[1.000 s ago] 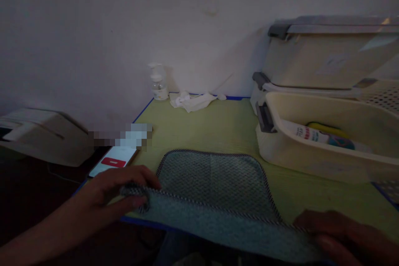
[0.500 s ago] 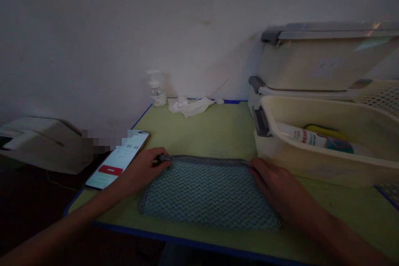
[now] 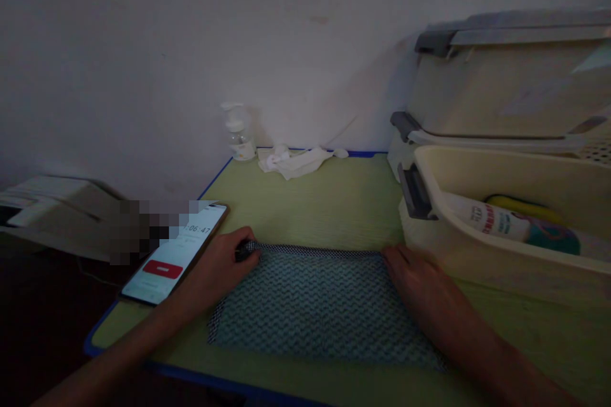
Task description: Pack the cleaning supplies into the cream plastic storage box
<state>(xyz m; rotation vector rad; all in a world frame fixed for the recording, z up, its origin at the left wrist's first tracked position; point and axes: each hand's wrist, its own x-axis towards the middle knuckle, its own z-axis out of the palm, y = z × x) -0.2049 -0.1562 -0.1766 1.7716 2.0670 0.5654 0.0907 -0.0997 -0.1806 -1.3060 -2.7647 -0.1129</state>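
A grey-blue woven cloth [image 3: 315,302] lies folded flat on the green table [image 3: 324,203], its dark trimmed edge facing away from me. My left hand [image 3: 217,273] pinches the cloth's far left corner between thumb and fingers. My right hand [image 3: 420,286] rests on the far right corner with its fingers pressed down on the cloth. Both forearms come in from the near edge.
A phone [image 3: 176,253] with a lit timer screen lies at the table's left edge. An open cream plastic bin [image 3: 477,248] with bottles inside stands at right, lidded bins behind it. A small pump bottle [image 3: 238,133] and a crumpled white tissue [image 3: 296,160] sit by the wall.
One second ago both hands held the cloth's near edge lifted. They have folded it forward onto the far edge, and now hold the far corners of the folded cloth.
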